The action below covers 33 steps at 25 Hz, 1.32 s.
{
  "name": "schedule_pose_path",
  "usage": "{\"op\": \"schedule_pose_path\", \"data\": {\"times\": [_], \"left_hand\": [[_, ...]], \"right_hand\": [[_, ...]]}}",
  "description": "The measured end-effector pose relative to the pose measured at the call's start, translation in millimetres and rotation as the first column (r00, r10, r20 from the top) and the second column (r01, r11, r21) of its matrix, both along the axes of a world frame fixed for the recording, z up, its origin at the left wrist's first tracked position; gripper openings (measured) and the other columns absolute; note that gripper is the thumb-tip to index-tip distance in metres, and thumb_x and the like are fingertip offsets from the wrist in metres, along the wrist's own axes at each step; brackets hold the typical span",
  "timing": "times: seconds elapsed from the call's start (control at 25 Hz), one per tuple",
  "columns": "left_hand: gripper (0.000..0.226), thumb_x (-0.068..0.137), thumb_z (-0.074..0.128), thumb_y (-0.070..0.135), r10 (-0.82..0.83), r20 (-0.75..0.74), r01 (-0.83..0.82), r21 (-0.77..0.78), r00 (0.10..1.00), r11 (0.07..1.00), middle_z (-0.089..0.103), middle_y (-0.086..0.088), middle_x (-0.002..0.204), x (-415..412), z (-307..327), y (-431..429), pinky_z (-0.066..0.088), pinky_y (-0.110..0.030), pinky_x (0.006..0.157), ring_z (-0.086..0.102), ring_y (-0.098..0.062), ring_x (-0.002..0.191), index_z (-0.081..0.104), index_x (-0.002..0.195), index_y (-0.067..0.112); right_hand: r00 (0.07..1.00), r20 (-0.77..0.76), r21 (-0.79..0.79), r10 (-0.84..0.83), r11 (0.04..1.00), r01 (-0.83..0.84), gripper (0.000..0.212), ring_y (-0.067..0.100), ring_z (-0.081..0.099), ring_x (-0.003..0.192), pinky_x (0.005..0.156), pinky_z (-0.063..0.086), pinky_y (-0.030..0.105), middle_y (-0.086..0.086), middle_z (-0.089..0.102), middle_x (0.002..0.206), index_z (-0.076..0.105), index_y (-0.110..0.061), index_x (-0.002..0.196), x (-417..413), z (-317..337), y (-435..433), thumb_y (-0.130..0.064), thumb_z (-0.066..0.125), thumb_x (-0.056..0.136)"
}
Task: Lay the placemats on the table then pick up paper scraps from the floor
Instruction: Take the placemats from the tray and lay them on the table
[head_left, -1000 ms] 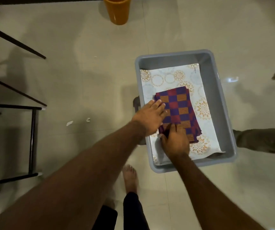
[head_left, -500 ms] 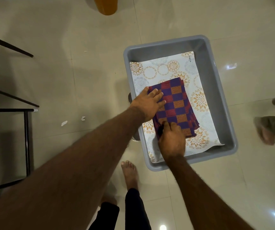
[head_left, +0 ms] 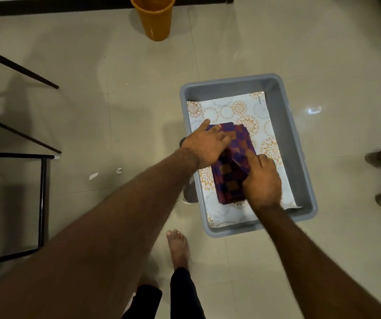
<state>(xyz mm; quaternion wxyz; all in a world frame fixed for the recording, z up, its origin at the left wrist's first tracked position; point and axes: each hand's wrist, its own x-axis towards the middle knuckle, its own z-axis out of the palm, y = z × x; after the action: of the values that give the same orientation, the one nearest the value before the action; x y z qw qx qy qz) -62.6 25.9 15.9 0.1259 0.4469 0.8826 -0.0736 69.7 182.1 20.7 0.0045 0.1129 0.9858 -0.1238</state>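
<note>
The checked placemats (head_left: pixel 227 180) are a folded stack of woven cloth, purple squares alternating with orange ribbed ones. They lie inside a grey plastic tub (head_left: pixel 300 143), rectangular with rounded corners and smooth sloping walls. Under the stack is a floral mat (head_left: pixel 237 109), a thin pale sheet printed with orange and grey rosettes. It covers the tub's bottom, and its near right corner rides up the wall. The tub sits on the floor (head_left: pixel 277 42), which is glossy cream tile with faint grout lines.

Your left grip (head_left: pixel 205 146) lies flat on the far left part of the stack, fingers straight and slightly spread, with the fingertips reaching the far edge. Your right grip (head_left: pixel 262 180) is curled on the stack's right side. It pinches a raised fold of the top cloth, with the index finger stretched along that fold.

Two small white paper scraps (head_left: pixel 93 176), torn and crumpled, lie on the tiles well left of the tub. An orange plastic bucket (head_left: pixel 155 17), round and tapered, stands at the far edge. A thin black metal frame (head_left: pixel 42 203) stands at the left. Your bare foot (head_left: pixel 178 247) is planted just near of the tub.
</note>
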Motion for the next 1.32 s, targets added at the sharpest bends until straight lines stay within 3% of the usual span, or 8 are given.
{"op": "schedule_pose_path", "data": {"times": [0.16, 0.36, 0.52, 0.64, 0.8, 1.0, 1.16, 1.32], "left_hand": [[0.026, 0.103, 0.038, 0.027, 0.068, -0.07, -0.051, 0.219, 0.995, 0.974, 0.069, -0.009, 0.103, -8.7, 55.4, -41.4, 0.038, -0.048, 0.105, 0.061, -0.03, 0.096, 0.056, 0.116, 0.013], [0.02, 0.106, 0.044, 0.035, 0.361, 0.037, -0.36, 0.227, 0.932, 0.905, 0.069, -0.009, 0.098, -2.5, 152.6, -149.8, 0.035, -0.036, 0.063, 0.056, -0.029, 0.072, 0.048, 0.112, 0.016], [0.024, 0.098, 0.055, 0.041, 0.61, 0.095, -0.613, 0.235, 0.787, 0.754, 0.068, -0.004, 0.1, 32.6, 221.3, -266.6, 0.044, -0.035, 0.064, 0.064, -0.027, 0.085, 0.05, 0.112, 0.021], [0.023, 0.093, 0.059, 0.039, 0.748, 0.128, -0.755, 0.202, 0.652, 0.624, 0.068, -0.001, 0.103, 70.2, 258.9, -344.7, 0.056, -0.039, 0.074, 0.066, -0.025, 0.091, 0.053, 0.11, 0.025], [0.023, 0.095, 0.06, 0.033, 0.889, 0.145, -0.889, 0.228, 0.434, 0.397, 0.069, -0.002, 0.111, 138.5, 300.7, -437.2, 0.055, -0.039, 0.082, 0.066, -0.025, 0.099, 0.059, 0.116, 0.023], [0.021, 0.1, 0.047, 0.032, 0.967, 0.154, -0.946, 0.287, 0.201, 0.151, 0.068, -0.001, 0.108, 225.9, 307.1, -518.7, 0.05, -0.036, 0.079, 0.065, -0.024, 0.1, 0.058, 0.113, 0.021], [0.016, 0.099, 0.048, 0.028, 0.954, 0.298, -0.942, 0.321, -0.001, -0.101, 0.069, 0.005, 0.1, 279.7, 290.4, -567.7, 0.049, -0.031, 0.072, 0.062, -0.015, 0.088, 0.062, 0.107, 0.023], [0.014, 0.095, 0.056, 0.023, 0.887, 0.456, -0.884, 0.378, -0.08, -0.274, 0.073, 0.006, 0.094, 306.6, 266.6, -624.3, 0.056, -0.03, 0.073, 0.068, -0.012, 0.085, 0.069, 0.1, 0.022]], "right_hand": [[0.983, -0.112, -0.01, 0.144, 0.989, -0.146, 0.044, 0.039, 0.058, 0.09, 0.072, 0.051, 0.045, 0.022, 0.063, 0.103, 0.057, 0.0, 0.129, -35.3, 66.0, 4.3, -0.008, 0.056, 0.087], [0.92, -0.052, -0.068, 0.389, 0.917, -0.392, 0.019, 0.034, 0.063, 0.085, 0.074, 0.051, 0.037, 0.014, 0.068, 0.093, 0.071, -0.004, 0.104, -94.5, 158.0, -55.3, -0.002, 0.064, 0.087], [0.803, -0.006, -0.125, 0.596, 0.796, -0.592, 0.012, 0.03, 0.064, 0.082, 0.071, 0.052, 0.039, 0.007, 0.069, 0.087, 0.074, -0.013, 0.091, -130.9, 222.5, -162.5, -0.009, 0.065, 0.085], [0.704, 0.006, -0.099, 0.71, 0.701, -0.706, 0.019, 0.02, 0.063, 0.083, 0.072, 0.051, 0.034, -0.002, 0.072, 0.09, 0.076, -0.022, 0.096, -140.9, 258.0, -252.2, -0.015, 0.06, 0.09], [0.531, 0.028, -0.073, 0.847, 0.532, -0.844, 0.021, 0.018, 0.064, 0.091, 0.08, 0.054, 0.037, -0.002, 0.072, 0.098, 0.076, -0.021, 0.103, -132.7, 294.8, -379.2, -0.016, 0.057, 0.093], [0.318, 0.049, -0.124, 0.947, 0.321, -0.939, 0.022, 0.022, 0.065, 0.092, 0.083, 0.054, 0.037, 0.003, 0.072, 0.1, 0.076, -0.017, 0.102, -94.3, 315.3, -501.7, -0.012, 0.058, 0.09], [0.167, 0.133, -0.164, 0.977, 0.188, -0.968, 0.018, 0.017, 0.065, 0.092, 0.082, 0.056, 0.036, -0.001, 0.071, 0.098, 0.074, -0.02, 0.099, -63.5, 312.3, -574.0, -0.012, 0.059, 0.091], [0.057, 0.243, -0.19, 0.968, 0.106, -0.976, 0.018, 0.015, 0.065, 0.098, 0.087, 0.056, 0.037, -0.003, 0.07, 0.102, 0.072, -0.02, 0.101, -60.1, 310.5, -657.3, -0.01, 0.064, 0.09]]}}
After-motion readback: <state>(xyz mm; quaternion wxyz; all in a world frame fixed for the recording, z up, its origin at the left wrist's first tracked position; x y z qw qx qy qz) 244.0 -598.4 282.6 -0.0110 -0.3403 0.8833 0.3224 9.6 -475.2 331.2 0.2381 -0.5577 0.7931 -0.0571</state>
